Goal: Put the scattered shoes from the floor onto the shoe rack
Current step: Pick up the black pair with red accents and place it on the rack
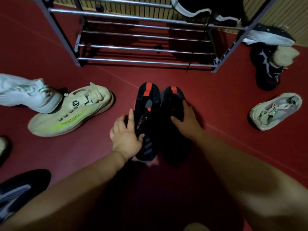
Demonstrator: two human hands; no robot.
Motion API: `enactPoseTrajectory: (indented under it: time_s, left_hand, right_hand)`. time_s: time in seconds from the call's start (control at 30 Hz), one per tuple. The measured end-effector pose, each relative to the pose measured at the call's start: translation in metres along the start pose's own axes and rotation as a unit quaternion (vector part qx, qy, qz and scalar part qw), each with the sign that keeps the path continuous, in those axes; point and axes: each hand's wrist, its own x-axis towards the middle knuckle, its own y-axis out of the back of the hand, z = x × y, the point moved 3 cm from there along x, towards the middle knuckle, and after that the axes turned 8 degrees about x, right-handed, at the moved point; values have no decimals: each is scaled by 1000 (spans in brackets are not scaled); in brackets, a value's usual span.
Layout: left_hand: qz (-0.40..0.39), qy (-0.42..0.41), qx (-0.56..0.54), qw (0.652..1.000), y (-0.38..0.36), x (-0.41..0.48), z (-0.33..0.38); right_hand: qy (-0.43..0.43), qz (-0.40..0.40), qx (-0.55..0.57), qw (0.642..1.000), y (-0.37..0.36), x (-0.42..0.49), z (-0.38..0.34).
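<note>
Gripping one ribbed black knit shoe (147,99), the left hand (126,135) wraps its side. The right hand (187,118) clasps the matching shoe (171,101) on the smooth red floor (220,97).

Black hexagon badge (75,103) on the cream sneaker (93,104): its white mark is too blurred to read. Small dark print along the lime stripe (70,126) and white lettering on the black fleece-lined shoe (266,75) are illegible too.

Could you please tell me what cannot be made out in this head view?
1. Right black shoe: head view, shadow hides its upper; whether the right hand grips it is unclear.
2. Black-and-white shoe on the shoe rack: head view, cut off by the top edge.
3. Dark shoe, lower left: head view, cut off by the left edge.
</note>
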Motion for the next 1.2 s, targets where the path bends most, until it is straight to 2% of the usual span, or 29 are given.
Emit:
enactPoseTrajectory:
  time_s: [0.07, 0.13, 0.2, 0.3, 0.43, 0.63, 0.77, 0.83, 0.97, 1.07, 1.2]
  left_hand:
    - [-86, 3, -13, 996, -7, -7, 11]
    - [-161, 1, 11, 987, -16, -14, 19]
    - [-170, 3, 23, 985, -20, -14, 22]
    - [-153, -1, 10, 988, -19, -12, 22]
    - [-92, -6, 10, 996, -12, -6, 3]
    - [-80, -7, 61, 995, -15, 0, -6]
    - [-44, -2, 84, 996, -13, 0, -3]
    - [-43, -6, 81, 996, -8, 0, -5]
    - [-23, -2, 59, 998, 8, -1, -12]
    - [-7, 10, 3, 1000, 19, -6, -15]
    - [33, 45, -87, 995, 37, -20, -20]
  right_hand:
    - [17, 20, -67, 997, -5, -18, 9]
    - [-4, -12, -152, 988, -13, -39, 22]
    - [-18, -49, -212, 976, -19, -51, 30]
    - [-13, -43, -235, 971, -21, -52, 29]
    - [-4, -35, -209, 977, -27, -50, 20]
    - [10, 22, -165, 986, -37, -58, 30]
    - [-83, 50, -169, 981, -46, -66, 36]
    - [-97, 57, -153, 982, -49, -66, 31]
    - [-97, 77, -96, 988, -45, -66, 21]
    - [-83, 105, -18, 991, -41, -65, 13]
    - [-21, 194, 88, 977, -29, -64, -8]
